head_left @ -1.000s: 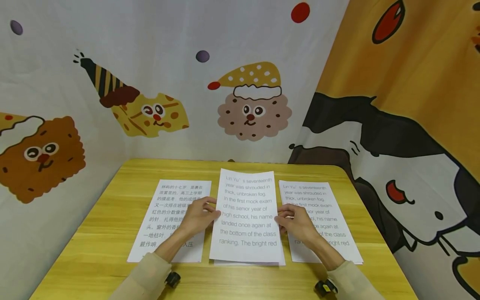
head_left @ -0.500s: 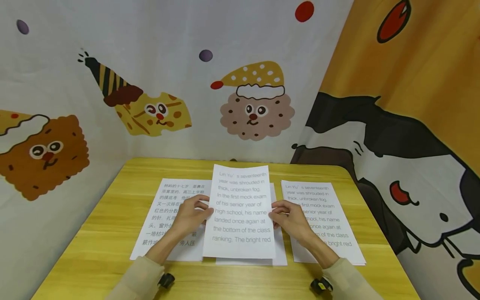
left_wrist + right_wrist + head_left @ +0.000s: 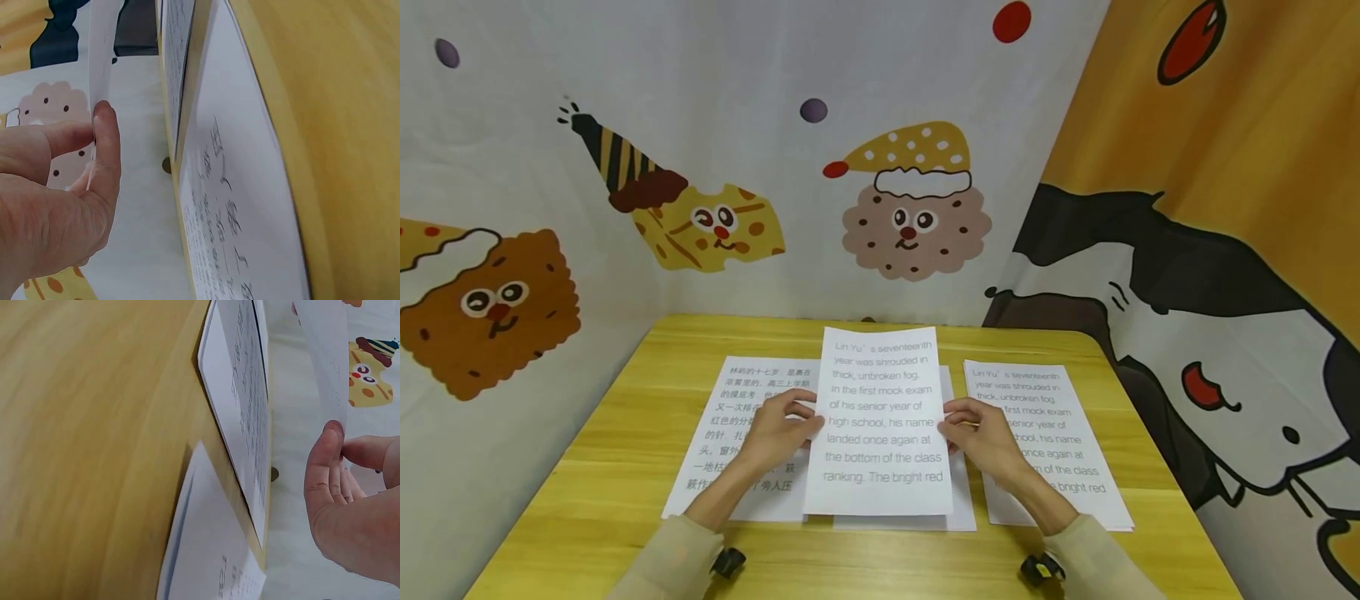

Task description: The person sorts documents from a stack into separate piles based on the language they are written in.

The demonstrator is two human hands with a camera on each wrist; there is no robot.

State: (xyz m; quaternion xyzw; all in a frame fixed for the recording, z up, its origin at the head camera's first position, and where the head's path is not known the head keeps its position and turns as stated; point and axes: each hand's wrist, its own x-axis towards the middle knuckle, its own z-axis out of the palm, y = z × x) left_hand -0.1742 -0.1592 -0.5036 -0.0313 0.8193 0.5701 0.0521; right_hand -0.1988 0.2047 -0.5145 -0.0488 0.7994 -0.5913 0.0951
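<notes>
A sheet of paper [image 3: 880, 417] with printed English text is held up above the table, facing the head camera. My left hand [image 3: 778, 429] pinches its left edge, and my right hand [image 3: 988, 437] pinches the opposite edge. Both wrist views show thumb and fingers on either side of the thin sheet, the left hand [image 3: 62, 194] in one and the right hand [image 3: 356, 512] in the other. Beneath it lies another paper [image 3: 962, 500], mostly hidden. To the left rests paper with Chinese text [image 3: 700, 467], partly covered by my left hand and the held sheet.
On the right lies a stack of English-text paper [image 3: 1060, 433], partly behind my right hand. Everything lies on a yellow wooden table [image 3: 587, 467]. Behind the table hangs a cloth [image 3: 722, 83] printed with cartoon figures.
The held sheet has risen and shifted left, together with both hands. More of the paper beneath shows on its right, and more of the Chinese-text paper is covered.
</notes>
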